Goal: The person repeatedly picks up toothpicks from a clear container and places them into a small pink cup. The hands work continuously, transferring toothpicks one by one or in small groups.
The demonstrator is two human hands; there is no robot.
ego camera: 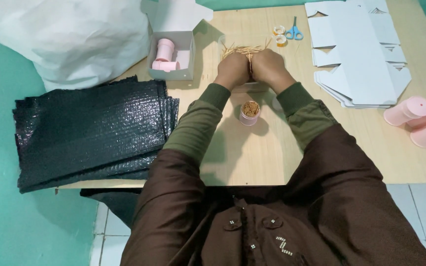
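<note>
Both my hands meet at the far middle of the wooden table (252,148). My left hand (233,70) and my right hand (268,65) are pressed side by side, closed around a bundle of thin wooden toothpicks (242,49) whose tips fan out beyond the fingers. Between my forearms, nearer to me, stands a small pink round container (249,113), upright and open, filled with toothpicks.
A stack of black bubble-wrap sheets (94,130) overhangs the table's left edge. A white open box (173,54) holds two pink containers. Flat white box blanks (358,49) lie at right, blue scissors (294,32) and tape rolls (280,36) behind, more pink containers (420,120) at far right. A white sack (70,34) is at back left.
</note>
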